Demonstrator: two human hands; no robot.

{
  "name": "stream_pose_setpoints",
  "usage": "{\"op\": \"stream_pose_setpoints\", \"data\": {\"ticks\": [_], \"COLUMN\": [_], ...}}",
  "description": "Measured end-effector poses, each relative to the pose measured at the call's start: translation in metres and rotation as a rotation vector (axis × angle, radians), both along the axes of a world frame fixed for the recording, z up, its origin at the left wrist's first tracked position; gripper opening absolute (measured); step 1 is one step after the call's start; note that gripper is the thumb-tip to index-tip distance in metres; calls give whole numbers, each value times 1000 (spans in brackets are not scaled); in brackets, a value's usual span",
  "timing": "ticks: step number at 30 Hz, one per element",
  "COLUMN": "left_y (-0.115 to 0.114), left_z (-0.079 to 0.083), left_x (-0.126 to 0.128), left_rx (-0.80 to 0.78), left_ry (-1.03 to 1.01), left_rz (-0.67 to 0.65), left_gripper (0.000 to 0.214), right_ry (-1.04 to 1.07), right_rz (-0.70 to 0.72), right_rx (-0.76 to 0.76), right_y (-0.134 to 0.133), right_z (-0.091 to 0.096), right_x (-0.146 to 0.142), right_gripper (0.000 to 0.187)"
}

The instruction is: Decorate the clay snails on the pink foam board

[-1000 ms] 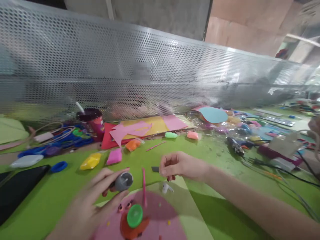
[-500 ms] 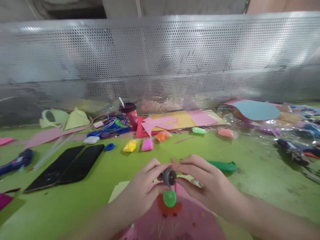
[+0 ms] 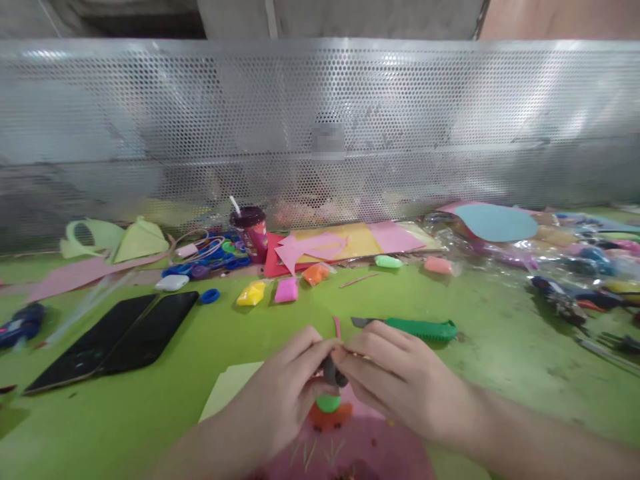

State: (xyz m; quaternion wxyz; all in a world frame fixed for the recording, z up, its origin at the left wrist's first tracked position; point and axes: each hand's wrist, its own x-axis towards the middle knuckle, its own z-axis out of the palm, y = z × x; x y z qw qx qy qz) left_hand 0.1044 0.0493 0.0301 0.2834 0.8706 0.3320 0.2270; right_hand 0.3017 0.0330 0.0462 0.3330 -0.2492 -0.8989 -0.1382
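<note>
My left hand (image 3: 285, 393) and my right hand (image 3: 395, 380) meet low in the middle, fingers pinched together around a small grey round piece (image 3: 331, 372), mostly hidden by the fingertips. A thin pink strip (image 3: 337, 326) rises just behind the fingers. Under the hands a green cap (image 3: 327, 403) sits on an orange clay shape (image 3: 330, 417), which lies on a pink paper disc (image 3: 360, 453). A green utility knife (image 3: 415, 328) lies just beyond my right hand.
Two black phones (image 3: 115, 340) lie at the left. Coloured clay packets (image 3: 265, 292), a red cup (image 3: 250, 233), scissors and paper sheets (image 3: 345, 243) line the perforated metal wall (image 3: 320, 133). Plastic bags and tools (image 3: 565, 293) crowd the right side of the green table (image 3: 500, 347).
My hands came together from apart and now close tighter over the grey piece. The view swung left, then dipped slightly. The knife's blade end now shows.
</note>
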Motion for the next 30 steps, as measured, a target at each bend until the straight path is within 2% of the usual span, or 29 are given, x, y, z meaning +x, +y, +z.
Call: {"op": "stream_pose_setpoints", "data": {"ticks": [9,15,21,27,30], "left_y": [-8,-7,-8,-8,-9], "left_z": [1,0,0,-7,-4], "left_x": [5,4,4,0,-1], "left_rx": [-11,111,183,171,134], "left_ry": [40,76,17,-10,32], "left_rz": [-59,-46,-49,-10,-2], "left_gripper": [13,13,14,12,12], "right_ry": [-24,37,127,327,400], "right_rz": [36,72,84,131,138], "right_rx": [-10,-11,-25,-86,-218], "right_y": [-7,-7,-7,-3,-3], "right_z": [3,1,-2,-4,-4], "right_x": [1,0,-2,-7,-7], "right_gripper": [31,29,23,12,12]}}
